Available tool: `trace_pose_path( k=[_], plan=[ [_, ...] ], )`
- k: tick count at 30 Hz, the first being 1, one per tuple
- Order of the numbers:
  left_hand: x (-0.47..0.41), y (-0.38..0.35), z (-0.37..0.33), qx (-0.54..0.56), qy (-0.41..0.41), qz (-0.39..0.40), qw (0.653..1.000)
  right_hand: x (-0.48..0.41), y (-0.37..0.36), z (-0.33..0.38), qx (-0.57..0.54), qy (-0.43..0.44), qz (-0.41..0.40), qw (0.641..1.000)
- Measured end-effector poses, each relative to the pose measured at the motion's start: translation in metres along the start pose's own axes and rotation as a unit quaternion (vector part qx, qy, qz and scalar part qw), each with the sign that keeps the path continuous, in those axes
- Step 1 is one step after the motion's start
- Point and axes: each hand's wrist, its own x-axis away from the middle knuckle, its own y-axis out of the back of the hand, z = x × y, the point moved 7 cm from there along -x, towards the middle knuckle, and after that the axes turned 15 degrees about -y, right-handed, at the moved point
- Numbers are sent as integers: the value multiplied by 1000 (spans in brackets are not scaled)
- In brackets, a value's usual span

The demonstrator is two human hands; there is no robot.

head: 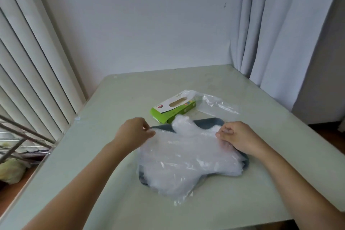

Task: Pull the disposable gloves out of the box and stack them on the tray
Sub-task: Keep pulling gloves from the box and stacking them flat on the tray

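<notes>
- Spreading a sheet of thin film over a pile, head view: a person's left hand (134, 132) and right hand (237, 138) each take one side of the top glove (186, 142), which lies between them on the stack of gloves (177, 173).
- Left hand: thumb and forefinger are closed to a narrow pinch on the film's edge, and the other fingers are curled in behind them.
- Right hand: its fingers are bunched tightly, with crumpled film caught among the fingertips; the heel of the hand rests on the stack's near-right part.
- The stack sits below and between both hands and hides most of the dark tray (209, 120). Only a strip of rim shows beyond the hands, and a corner shows nearer the person.
- The film spills over the tray's near edge onto the table (112, 99).
- The green box (173, 108) lies on its side just beyond the left hand's fingertips, touching or nearly touching the tray's far rim. I cannot tell whether any gloves remain inside.
- A loose piece of clear plastic film (216, 105) lies beyond the right hand, beside the box.
- Doing this step well probably means keeping light tension between the two pinches, lowering the glove flat and square to those beneath, then letting go of both sides together so that the clinging film does not lift or drag the pile.
</notes>
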Motion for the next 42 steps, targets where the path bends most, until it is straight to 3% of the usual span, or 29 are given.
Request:
trace_pose_path(
  k=[2, 4, 7, 9, 13, 19, 24, 28, 32, 34, 39, 42],
  plan=[
    [5, 20, -19, -78, -40, -91, 992, -1, -1, 1, 8, -2, -5, 1000],
    [14, 26, -52, -60, -150, -141, 977, 0, -3, 3, 19, 1, -10, 1000],
    [27, -12, -91, -17, -301, -9, 954, 1, -5, 7, 34, 3, -23, 999],
    [30, -45, -97, -9, -340, 83, 937, 2, -5, 10, 46, -1, -31, 998],
    [24, -70, -97, -41, -374, 137, 916, 2, -5, 10, 58, -8, -39, 997],
    [2, -83, -85, -167, -358, 252, 883, 1, -7, 9, 51, -16, -37, 998],
    [-12, -86, -71, -209, -316, 280, 882, -1, -9, 10, 82, -14, -31, 996],
    [-16, -84, -66, -185, -305, 247, 901, -12, 2, 8, 33, -24, -22, 999],
    [-14, -76, -51, -134, -278, 237, 921, -43, 43, 8, 22, -26, -132, 991],
    [-16, -72, -43, -96, -255, 233, 933, -68, 57, 7, 35, -47, -149, 987],
    [-26, -47, -21, 29, -195, 190, 962, -123, 58, -7, 168, -164, -79, 969],
    [-34, -21, -3, 77, -126, 146, 978, -136, 55, -13, 132, -197, -46, 970]
  ],
)
